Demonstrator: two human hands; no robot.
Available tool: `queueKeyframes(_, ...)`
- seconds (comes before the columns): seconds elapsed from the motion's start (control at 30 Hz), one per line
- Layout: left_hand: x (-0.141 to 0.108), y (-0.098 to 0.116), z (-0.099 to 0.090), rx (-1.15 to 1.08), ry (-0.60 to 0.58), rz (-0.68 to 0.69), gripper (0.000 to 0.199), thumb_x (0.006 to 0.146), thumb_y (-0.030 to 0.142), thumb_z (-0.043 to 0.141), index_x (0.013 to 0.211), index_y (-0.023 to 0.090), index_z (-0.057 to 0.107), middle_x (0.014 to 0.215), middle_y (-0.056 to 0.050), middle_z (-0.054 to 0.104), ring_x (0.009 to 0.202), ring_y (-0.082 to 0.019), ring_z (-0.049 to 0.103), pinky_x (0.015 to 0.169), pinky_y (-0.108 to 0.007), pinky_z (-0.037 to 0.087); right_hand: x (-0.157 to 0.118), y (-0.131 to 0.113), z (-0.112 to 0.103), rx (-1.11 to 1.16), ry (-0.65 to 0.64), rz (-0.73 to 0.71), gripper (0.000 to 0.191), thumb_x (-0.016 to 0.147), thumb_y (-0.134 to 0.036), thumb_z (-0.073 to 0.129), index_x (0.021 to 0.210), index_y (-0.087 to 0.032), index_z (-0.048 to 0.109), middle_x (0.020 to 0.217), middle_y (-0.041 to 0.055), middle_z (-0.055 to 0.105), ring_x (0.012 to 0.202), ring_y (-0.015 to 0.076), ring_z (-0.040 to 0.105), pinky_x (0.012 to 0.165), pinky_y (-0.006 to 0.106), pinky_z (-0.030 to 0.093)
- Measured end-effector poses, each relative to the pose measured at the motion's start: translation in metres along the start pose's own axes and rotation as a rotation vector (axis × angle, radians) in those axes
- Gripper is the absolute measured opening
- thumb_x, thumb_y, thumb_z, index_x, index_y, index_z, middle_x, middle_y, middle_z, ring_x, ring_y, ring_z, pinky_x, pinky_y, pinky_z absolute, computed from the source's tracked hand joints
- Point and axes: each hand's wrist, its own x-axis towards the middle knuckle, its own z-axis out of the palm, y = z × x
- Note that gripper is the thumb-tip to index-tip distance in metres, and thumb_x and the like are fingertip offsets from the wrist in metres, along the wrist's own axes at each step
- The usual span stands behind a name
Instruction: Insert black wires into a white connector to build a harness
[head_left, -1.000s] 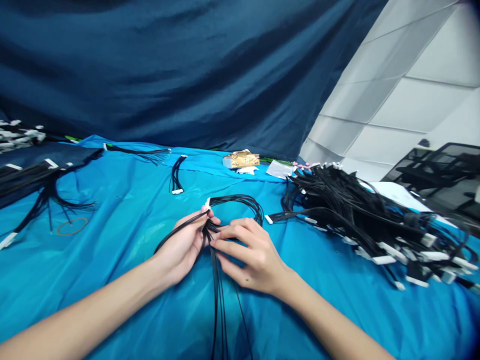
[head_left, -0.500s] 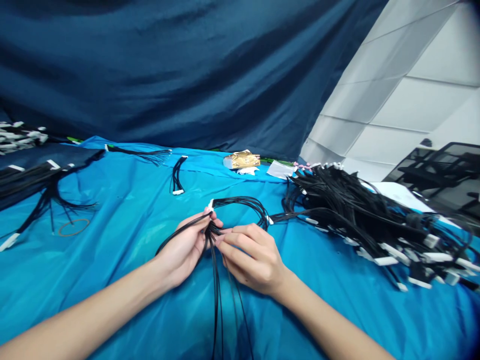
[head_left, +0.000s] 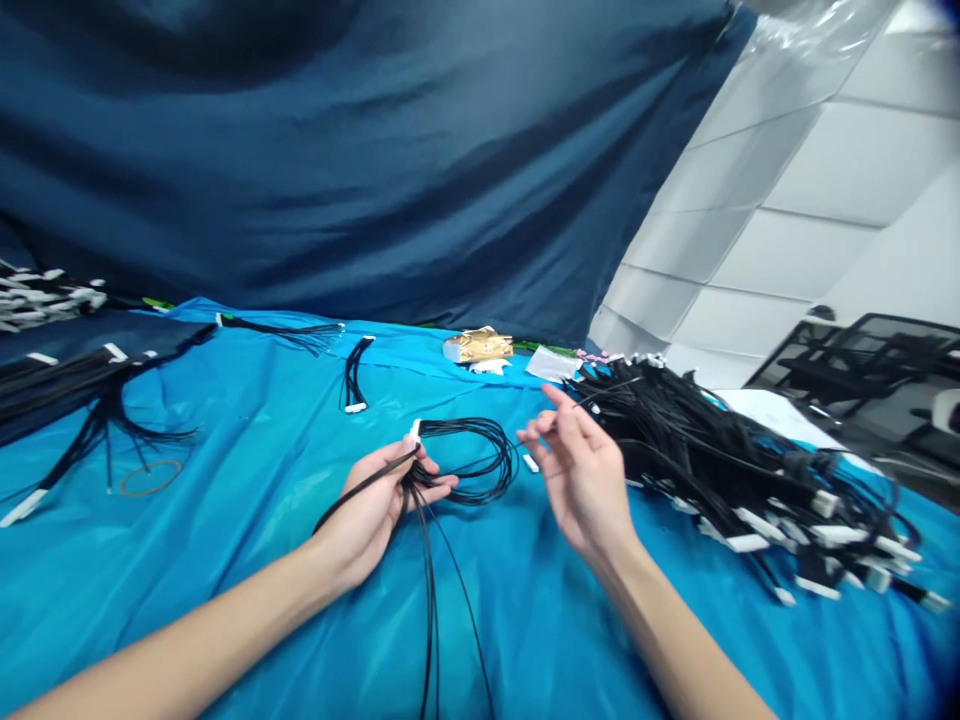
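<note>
Blue creased sheet [head_left: 255, 460], navy curtain [head_left: 337, 180], white wall [head_left: 780, 250] — left fingers [head_left: 435, 488] pinching black wires [head_left: 480, 496]; right fingers [head_left: 574, 432], hold unclear

The left hand [head_left: 379, 505] gripped a looped black wire harness [head_left: 459, 427] just beside its white connector [head_left: 416, 429], several strands [head_left: 431, 600] trailing down over the blue-covered tabletop [head_left: 555, 640]. Apart from the loop, the right hand [head_left: 589, 480] hung near a heap of black harnesses [head_left: 690, 430]. Farther back, a gold packet [head_left: 486, 346] lay before the dark blue curtain [head_left: 375, 190].
</note>
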Motion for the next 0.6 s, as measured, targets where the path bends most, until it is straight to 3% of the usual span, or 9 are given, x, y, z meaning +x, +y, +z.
queueKeyframes(0.1,-0.005,0.000,0.003,0.052,-0.042,0.022,0.015,0.075,0.027,0.056,0.071,0.013,0.057,0.070,-0.003,0.058,0.076,-0.022,0.064,0.075,-0.038,0.052,-0.003,-0.006,-0.003,-0.229,0.062,-0.212,0.026,0.084,-0.026,0.051,0.109,-0.027,0.057,0.072,-0.0024,0.055,0.048,0.0053,0.044,0.045,0.020,0.039)
queueKeyframes(0.23,-0.009,0.001,0.007,0.103,-0.035,0.035,0.022,0.073,0.034,0.057,0.069,0.013,0.057,0.070,-0.003,0.059,0.073,-0.021,0.064,0.071,-0.034,0.052,-0.020,-0.003,0.001,-0.759,-0.197,-0.659,0.031,0.080,-0.011,0.053,0.106,-0.028,0.060,0.076,0.0006,0.059,0.064,0.0107,0.051,0.056,0.025,0.040)
queueKeyframes(0.3,-0.009,0.001,0.009,0.108,-0.028,0.049,0.021,0.073,0.034,0.057,0.069,0.013,0.057,0.069,-0.002,0.059,0.071,-0.019,0.063,0.070,-0.033,0.052,-0.026,0.002,0.005,-0.898,-0.293,-0.789,0.027,0.078,-0.010,0.056,0.101,-0.023,0.063,0.068,0.0006,0.058,0.060,0.0111,0.050,0.054,0.026,0.038)
queueKeyframes(0.43,-0.012,0.002,0.012,0.133,-0.001,0.107,0.021,0.074,0.034,0.056,0.067,0.014,0.058,0.067,-0.001,0.059,0.068,-0.015,0.061,0.067,-0.028,0.052,-0.029,0.005,0.011,-1.005,-0.317,-0.791,0.010,0.078,-0.013,0.057,0.081,-0.017,0.066,0.061,0.0007,0.058,0.053,0.0111,0.046,0.053,0.028,0.034)
queueKeyframes(0.6,-0.016,0.003,0.013,0.164,0.018,0.153,0.020,0.075,0.032,0.056,0.066,0.014,0.058,0.067,0.000,0.058,0.069,-0.014,0.060,0.067,-0.026,0.051,-0.029,0.002,0.013,-0.996,-0.294,-0.721,0.010,0.077,-0.013,0.056,0.074,-0.018,0.064,0.060,-0.0001,0.058,0.054,0.0112,0.045,0.056,0.029,0.034)
